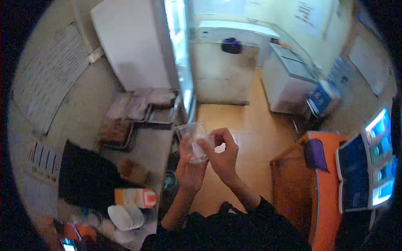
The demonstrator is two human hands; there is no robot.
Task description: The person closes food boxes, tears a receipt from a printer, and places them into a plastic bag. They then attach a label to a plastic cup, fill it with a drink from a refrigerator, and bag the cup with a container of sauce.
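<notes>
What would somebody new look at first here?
Probably the clear plastic cup in the middle, held in the left hand with the right hand up against it. Next might come the glowing panels at the far right, above the bright orange counter. The stack of round white containers stands out at lower left.

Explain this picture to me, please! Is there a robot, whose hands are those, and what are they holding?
There's no robot: those are a person's own bare hands. The camera sits on their head, looking forward and down, so you see what they see.

The left hand holds a clear plastic cup, tilted a little. The right hand is close against it, but blur hides whether it grips too.

On the long grey counter at the left are an orange-and-white box-shaped carton, a stack of round white containers or lids and shallow metal trays.
</notes>
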